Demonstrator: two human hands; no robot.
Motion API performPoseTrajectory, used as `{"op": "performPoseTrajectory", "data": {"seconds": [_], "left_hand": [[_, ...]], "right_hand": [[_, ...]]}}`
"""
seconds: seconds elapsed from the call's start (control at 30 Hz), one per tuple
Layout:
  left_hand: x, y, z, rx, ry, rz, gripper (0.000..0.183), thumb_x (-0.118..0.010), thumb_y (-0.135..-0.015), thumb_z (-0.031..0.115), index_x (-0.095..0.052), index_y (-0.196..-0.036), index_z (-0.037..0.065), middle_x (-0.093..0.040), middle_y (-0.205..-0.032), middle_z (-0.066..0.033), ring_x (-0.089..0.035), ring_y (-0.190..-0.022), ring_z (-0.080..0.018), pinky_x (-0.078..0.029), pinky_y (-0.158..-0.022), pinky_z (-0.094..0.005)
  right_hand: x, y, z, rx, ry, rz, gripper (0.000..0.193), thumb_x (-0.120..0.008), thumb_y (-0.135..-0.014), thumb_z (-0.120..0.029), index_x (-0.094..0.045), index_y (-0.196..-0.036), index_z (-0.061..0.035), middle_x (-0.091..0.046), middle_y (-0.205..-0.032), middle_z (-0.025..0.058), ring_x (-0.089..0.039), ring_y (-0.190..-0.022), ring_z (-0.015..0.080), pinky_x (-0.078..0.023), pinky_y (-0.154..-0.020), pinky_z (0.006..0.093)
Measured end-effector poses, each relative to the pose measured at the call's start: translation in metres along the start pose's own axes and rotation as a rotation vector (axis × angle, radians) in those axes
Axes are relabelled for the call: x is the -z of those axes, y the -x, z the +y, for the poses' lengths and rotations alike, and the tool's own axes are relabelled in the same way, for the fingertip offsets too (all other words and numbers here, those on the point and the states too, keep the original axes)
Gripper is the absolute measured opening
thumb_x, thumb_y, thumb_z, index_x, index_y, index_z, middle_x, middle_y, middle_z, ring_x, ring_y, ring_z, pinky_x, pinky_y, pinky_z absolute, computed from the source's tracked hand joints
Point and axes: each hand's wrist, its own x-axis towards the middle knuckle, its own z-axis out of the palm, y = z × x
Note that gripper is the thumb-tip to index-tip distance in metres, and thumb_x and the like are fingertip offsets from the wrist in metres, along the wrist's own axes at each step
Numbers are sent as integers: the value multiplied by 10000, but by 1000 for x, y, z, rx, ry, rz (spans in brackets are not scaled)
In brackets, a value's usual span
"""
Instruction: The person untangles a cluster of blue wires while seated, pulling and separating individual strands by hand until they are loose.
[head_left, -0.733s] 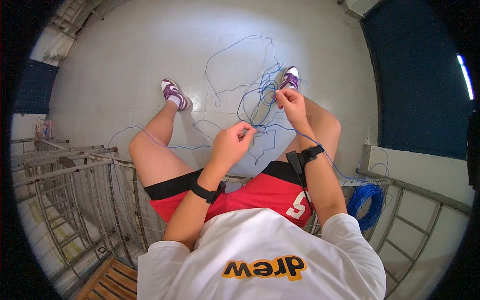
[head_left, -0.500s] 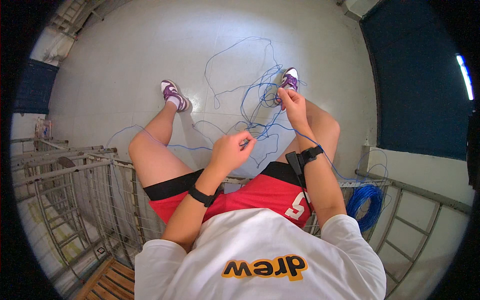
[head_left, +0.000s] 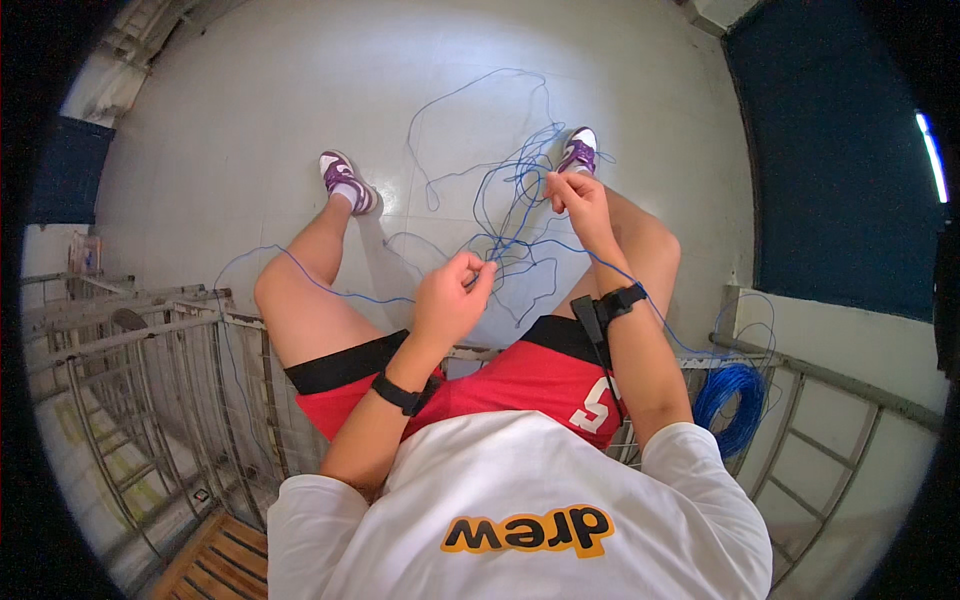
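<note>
A loose tangle of thin blue wire [head_left: 503, 243] hangs and spreads between my legs, with wide loops reaching over the floor. My left hand [head_left: 455, 295] is closed on the wire at the tangle's near left side; one strand runs from it leftward across my left knee. Farther off and to the right, my right hand [head_left: 580, 203] pinches a strand by the tangle's upper right, its fingertips pressed together. Another strand passes under my right wrist toward a neat coil of blue wire [head_left: 738, 438] at the right.
I sit with knees apart, shoes on the pale tiled floor [head_left: 270, 130]. Metal railings [head_left: 170, 330] stand at the left, with a slatted wooden surface [head_left: 215, 560] below. A metal ladder-like frame [head_left: 825, 452] leans at the right, under a dark blue panel [head_left: 830, 170].
Both hands have shifted slightly left, the left one also a little farther out. The tangle has moved left with them, and its loops have changed shape.
</note>
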Motion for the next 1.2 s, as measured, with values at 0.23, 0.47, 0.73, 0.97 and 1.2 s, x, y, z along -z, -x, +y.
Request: {"op": "performPoseTrajectory", "data": {"seconds": [0.23, 0.47, 0.73, 0.97, 1.2], "left_hand": [[-23, -26, -16, 102, 310, -26, 246, -632, -912, 199, -540, -763, 26, -474, -536, 38, -351, -506, -35, -287, -462, -260], [-35, -35, -24, 125, 373, 6, 227, -646, -900, 188, -549, -786, 17, -531, -572, 10, -419, -508, -54, -333, -481, -261], [10, -35, 14, -497, -122, 89, 121, -671, -821, 171, -675, -878, 65, -668, -922, -62, -594, -831, -289, -464, -807, -373], [-9, -86, 18, -441, -259, 118, 192, -678, -817, 184, -691, -940, 38, -655, -861, -93, -580, -751, -270, -465, -735, -345], [-1, -114, 13, -100, 366, -177, 225, -614, -896, 191, -693, -951, -13, -680, -886, -38, -575, -736, -107, -434, -715, -236]], "right_hand": [[-8, 10, -11, -2, 123, -231, 199, -671, -870, -203, -695, -817, -12, -581, -661, -23, -494, -606, 56, -379, -554, 212], [-7, 6, 0, -83, 237, -379, 192, -692, -865, -187, -663, -816, -4, -602, -705, -18, -512, -657, 43, -400, -579, 210], [-4, 6, -7, -48, 310, -343, 195, -669, -892, -183, -638, -814, -7, -594, -702, -13, -520, -664, 50, -421, -596, 220], [-12, 14, -1, -40, 259, -511, 149, -668, -877, -128, -662, -943, 5, -640, -763, 27, -553, -719, 89, -459, -654, 253], [-11, 9, -16, -114, 101, -482, 165, -637, -916, -187, -661, -908, -25, -558, -635, -10, -497, -575, 55, -402, -526, 222]]}}
